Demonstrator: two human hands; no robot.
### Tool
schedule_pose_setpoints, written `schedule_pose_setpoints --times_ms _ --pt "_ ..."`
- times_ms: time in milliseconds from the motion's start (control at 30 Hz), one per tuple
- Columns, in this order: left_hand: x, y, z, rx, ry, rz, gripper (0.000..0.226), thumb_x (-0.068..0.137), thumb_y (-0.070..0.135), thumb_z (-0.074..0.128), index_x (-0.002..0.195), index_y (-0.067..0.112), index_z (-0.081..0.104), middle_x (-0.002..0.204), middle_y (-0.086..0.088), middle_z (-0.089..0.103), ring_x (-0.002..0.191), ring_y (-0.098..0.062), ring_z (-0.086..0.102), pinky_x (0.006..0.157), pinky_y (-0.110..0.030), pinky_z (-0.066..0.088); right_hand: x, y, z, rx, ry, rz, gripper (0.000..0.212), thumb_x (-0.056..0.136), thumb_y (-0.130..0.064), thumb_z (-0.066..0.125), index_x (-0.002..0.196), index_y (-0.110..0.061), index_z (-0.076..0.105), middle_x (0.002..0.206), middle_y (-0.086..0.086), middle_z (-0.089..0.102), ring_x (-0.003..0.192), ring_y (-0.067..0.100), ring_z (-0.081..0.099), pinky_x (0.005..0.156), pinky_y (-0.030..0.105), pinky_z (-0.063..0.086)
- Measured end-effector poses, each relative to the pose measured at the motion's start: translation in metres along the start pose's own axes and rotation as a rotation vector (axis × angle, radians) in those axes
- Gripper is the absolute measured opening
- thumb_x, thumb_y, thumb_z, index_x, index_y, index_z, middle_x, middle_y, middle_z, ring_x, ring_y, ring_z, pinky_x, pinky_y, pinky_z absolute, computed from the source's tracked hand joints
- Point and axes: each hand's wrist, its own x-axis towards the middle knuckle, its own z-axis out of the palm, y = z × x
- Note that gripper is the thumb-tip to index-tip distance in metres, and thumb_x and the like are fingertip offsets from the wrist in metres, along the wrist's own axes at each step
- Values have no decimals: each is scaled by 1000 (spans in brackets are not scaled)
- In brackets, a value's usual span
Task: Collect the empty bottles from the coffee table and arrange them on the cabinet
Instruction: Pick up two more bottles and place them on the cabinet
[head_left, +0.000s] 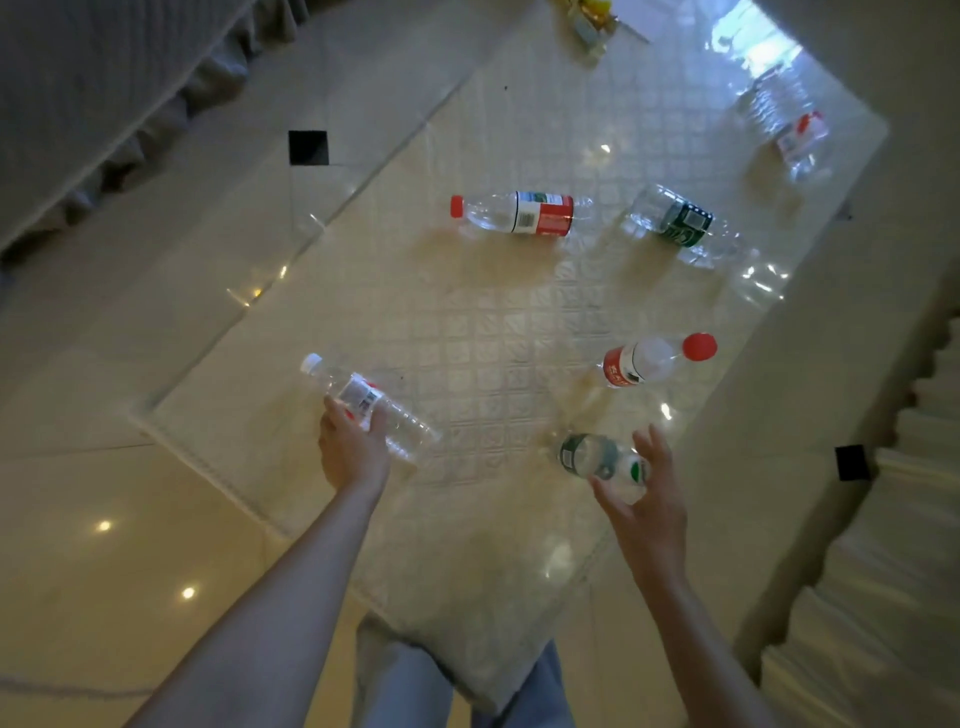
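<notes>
Collection step: left hand (353, 447) grips a white-capped bottle (371, 408) above the bench (467, 597). Right hand (641, 499), fingers spread, reaches the green-capped bottle (602, 460) lying near the bench's front. Close around its mid-body; thin plastic likely flexes and rolls.

The worktop (467, 322) is pale cream with an embossed square grid. Clear bottles: one with a white cap (363, 402), one with a red cap and red-white label (519, 213), one dark-green-labelled (680, 223). Beige floor tiles (130, 364) carry small black squares.
</notes>
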Motion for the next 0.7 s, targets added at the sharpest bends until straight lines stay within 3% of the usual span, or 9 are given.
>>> schedule_pose_setpoints --times_ms 133,267,333,400,433,533,600,700 --pt "26 9 22 -147 66 -133 82 82 47 61 143 8 21 128 -24 49 116 -39 47 83 -45 41 2 10 9 13 38 -1 92 68 -18 82 143 -28 29 125 -14 55 107 -15 47 83 -1 35" --pt "46 12 38 -275 109 -262 82 75 43 70 136 7 30 121 -20 57 108 -38 55 82 -43 44 4 21 15 47 65 49 86 67 -23 83 138 -34 36 122 -18 58 104 -4 56 81 10 43" --pt "53 11 45 -345 124 -283 69 68 39 74 122 11 41 105 -10 61 96 -35 60 73 -36 45 6 30 19 72 72 85 75 65 -25 84 130 -36 47 119 -15 61 106 2 59 85 19 46" --pt "56 12 48 -411 131 -270 58 61 33 76 107 15 45 89 -2 55 88 -33 61 66 -32 42 8 35 22 94 67 110 68 64 -26 85 122 -39 53 113 -15 64 103 1 60 84 20 47" --pt "56 12 49 -442 116 -254 60 59 30 77 109 16 47 87 -2 54 88 -32 61 67 -33 43 10 37 23 100 62 111 67 63 -26 85 120 -39 54 111 -16 64 101 0 60 83 18 47" --pt "45 12 48 -462 44 -124 77 60 23 79 128 17 44 110 -12 58 99 -27 58 84 -35 47 11 36 22 104 48 113 66 64 -25 86 121 -36 55 112 -13 64 102 2 60 85 20 48" --pt "29 13 43 -450 16 4 80 62 21 80 132 21 41 121 -7 55 102 -20 55 89 -32 45 10 34 20 123 43 131 65 64 -26 85 122 -33 55 113 -12 63 104 5 60 88 28 51" --pt "6 16 31 -425 -29 136 82 63 22 81 134 23 39 129 0 50 109 -12 51 92 -28 42 8 29 18 138 30 130 65 65 -24 85 122 -32 55 112 -18 61 105 2 58 89 30 51"
